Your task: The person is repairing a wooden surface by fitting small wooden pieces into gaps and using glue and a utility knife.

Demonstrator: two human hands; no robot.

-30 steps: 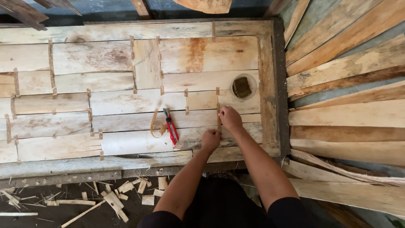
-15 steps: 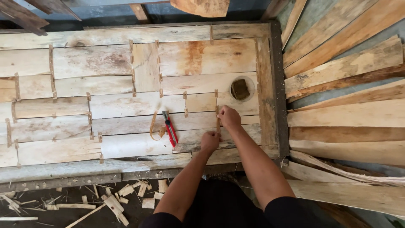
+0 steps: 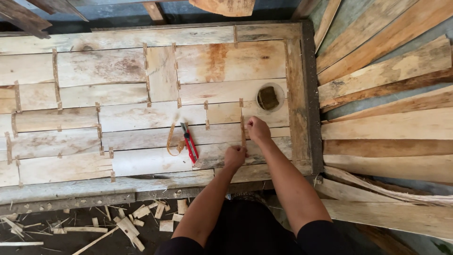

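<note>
Seen from above: both hands working on a narrow brown strip of tape (image 3: 243, 130) running across the seam between pale wood sheets on a framed table (image 3: 302, 94). Right hand (image 3: 258, 129) at the upper part of the strip, fingers curled and pressed together on it. Left hand (image 3: 235, 157) at the lower end, fingertips pinching the strip. Just left of the hands, a red utility knife (image 3: 190, 146) beside a loose curl of tape (image 3: 173, 141). Beyond the right hand, a round dish (image 3: 269, 97) with a dark sponge. Wood scraps (image 3: 127, 226) on the floor below.

The veneer panel (image 3: 141, 99) is cut off at the left edge; fingertips of both hands are hidden, pressed over a tape strip (image 3: 243, 134)
</note>
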